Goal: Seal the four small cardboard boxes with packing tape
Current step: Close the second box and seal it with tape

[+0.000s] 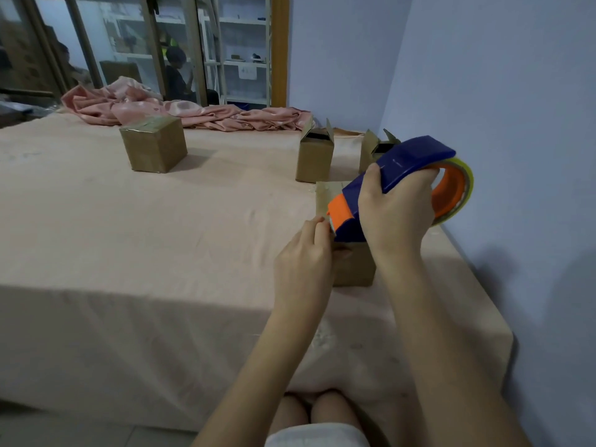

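My right hand (395,214) grips a blue and orange tape dispenser (403,175) with a clear tape roll, held over a small cardboard box (353,269) near the table's right side. My left hand (306,256) pinches the tape end at the dispenser's orange mouth, just above the box's near-left top edge. The dispenser and both hands hide most of this box. A closed, taped box (154,145) stands at the back left. Two boxes with raised flaps stand behind: one (314,154) in the middle, another (371,150) partly hidden by the dispenser.
A pale pink cloth (145,237) covers the table and hangs over its front edge. A crumpled pink fabric (180,109) lies along the back edge. A blue-grey wall (516,91) runs close along the right side. Glass doors and shelves stand behind.
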Demonstrator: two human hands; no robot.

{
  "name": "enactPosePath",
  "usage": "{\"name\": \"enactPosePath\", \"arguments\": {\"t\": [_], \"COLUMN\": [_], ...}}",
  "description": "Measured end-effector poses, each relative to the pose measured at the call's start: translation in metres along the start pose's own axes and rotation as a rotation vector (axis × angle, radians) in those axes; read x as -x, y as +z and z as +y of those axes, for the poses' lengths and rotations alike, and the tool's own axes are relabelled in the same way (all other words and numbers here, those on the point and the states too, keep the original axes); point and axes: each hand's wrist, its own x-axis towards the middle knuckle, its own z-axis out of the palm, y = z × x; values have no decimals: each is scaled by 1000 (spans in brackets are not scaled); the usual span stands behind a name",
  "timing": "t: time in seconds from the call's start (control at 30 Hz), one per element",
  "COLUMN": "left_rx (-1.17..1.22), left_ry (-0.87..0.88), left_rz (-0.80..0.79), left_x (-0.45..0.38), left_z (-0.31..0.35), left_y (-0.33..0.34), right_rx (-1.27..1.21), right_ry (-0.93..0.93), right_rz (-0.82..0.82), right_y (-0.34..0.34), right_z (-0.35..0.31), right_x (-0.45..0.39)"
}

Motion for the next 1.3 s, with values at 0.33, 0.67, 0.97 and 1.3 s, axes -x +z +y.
{"name": "enactPosePath", "arguments": {"t": [0.33, 0.67, 0.97, 1.3], "left_rx": [-18, -37, -125, -287], "left_ry": [-16, -10, 141, 231], "left_rz": [-114, -136, -174, -265], "left_x": [0, -4, -10, -5], "left_z": [2, 3, 15, 20], "left_y": [-2, -3, -4, 1], "right_rx": [-167, 92, 173, 126], "right_ry": [161, -37, -115, -117], "right_rz": [96, 28, -4, -36], "right_y": [-26, -24, -22, -23], "right_z": [7, 9, 8, 9], "right_x": [-25, -15, -14, -16]}}
